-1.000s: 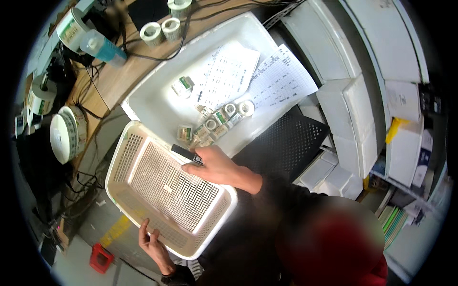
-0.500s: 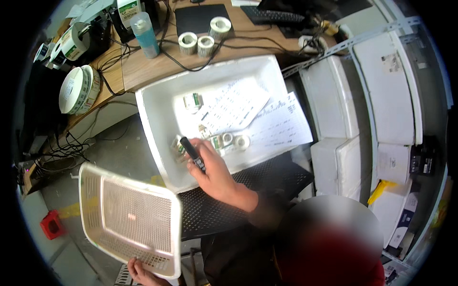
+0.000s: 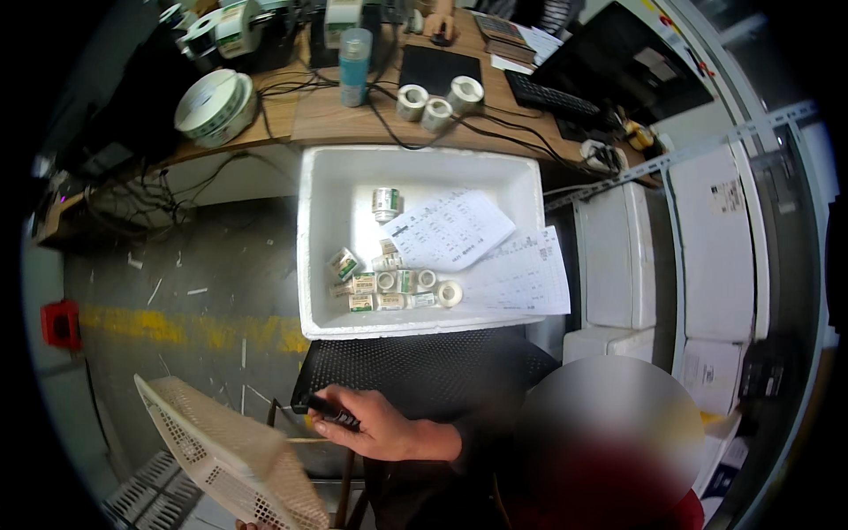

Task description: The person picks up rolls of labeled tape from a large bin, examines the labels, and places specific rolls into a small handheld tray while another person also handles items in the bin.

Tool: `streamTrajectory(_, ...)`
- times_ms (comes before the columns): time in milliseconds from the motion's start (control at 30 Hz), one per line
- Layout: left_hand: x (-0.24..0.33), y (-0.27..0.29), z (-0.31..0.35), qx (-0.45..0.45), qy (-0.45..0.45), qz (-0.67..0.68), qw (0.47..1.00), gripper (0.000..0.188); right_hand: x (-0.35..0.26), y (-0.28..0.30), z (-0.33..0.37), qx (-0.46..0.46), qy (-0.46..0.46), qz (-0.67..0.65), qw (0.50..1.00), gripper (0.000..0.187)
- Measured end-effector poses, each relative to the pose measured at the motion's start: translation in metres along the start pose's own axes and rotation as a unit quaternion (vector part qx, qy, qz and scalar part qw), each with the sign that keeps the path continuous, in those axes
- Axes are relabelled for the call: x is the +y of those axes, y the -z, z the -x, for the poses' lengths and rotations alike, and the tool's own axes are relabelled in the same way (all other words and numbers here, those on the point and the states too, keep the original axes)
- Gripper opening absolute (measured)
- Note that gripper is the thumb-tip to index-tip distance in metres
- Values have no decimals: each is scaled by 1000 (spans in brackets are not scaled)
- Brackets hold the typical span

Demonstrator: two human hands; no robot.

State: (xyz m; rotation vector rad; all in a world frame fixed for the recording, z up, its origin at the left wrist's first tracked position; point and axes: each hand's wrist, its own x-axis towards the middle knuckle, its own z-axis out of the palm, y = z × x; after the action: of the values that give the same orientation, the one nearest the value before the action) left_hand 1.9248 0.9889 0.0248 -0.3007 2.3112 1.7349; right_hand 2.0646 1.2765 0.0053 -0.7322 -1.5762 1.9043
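Observation:
My right hand (image 3: 380, 428) is closed around a black marker pen (image 3: 331, 412), in front of a black perforated stool seat (image 3: 406, 358). At the lower edge, a few fingertips of my left hand (image 3: 246, 526) show on the rim of a cream plastic mesh basket (image 3: 208, 442), tilted on its side. Beyond the seat is a white foam box (image 3: 315, 238). Inside it, several small label rolls (image 3: 363, 283) cluster at the near left, with another label roll (image 3: 385, 201) farther back. Two printed sheets (image 3: 455, 231) lie across its right part, one overhanging the rim.
A wooden desk (image 3: 309, 128) behind the box carries label rolls (image 3: 412, 102), a blue spray bottle (image 3: 354, 71), cables, a keyboard (image 3: 552, 95) and a monitor (image 3: 632, 75). Another person's hand (image 3: 439, 26) is at the far edge. White foam boxes (image 3: 614, 256) stack on the right.
My right hand with the marker has drawn back from over the foam box toward me. The basket has tipped and moved lower, and the view has shifted.

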Motion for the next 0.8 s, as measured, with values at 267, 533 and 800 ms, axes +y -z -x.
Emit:
streamTrajectory(267, -48, 32, 131, 90, 100, -203, 970, 45, -17, 32, 36, -273, -39, 33, 961, 28)
streamTrajectory(533, -123, 9, 212, 38, 123, -137, 982, 30, 34, 19, 143, -546, -210, 153, 797, 23)
streamTrajectory(800, -139, -3, 227, 23, 151, -96, 984, 45, 70, 5, 197, -532, -102, 235, 807, 24)
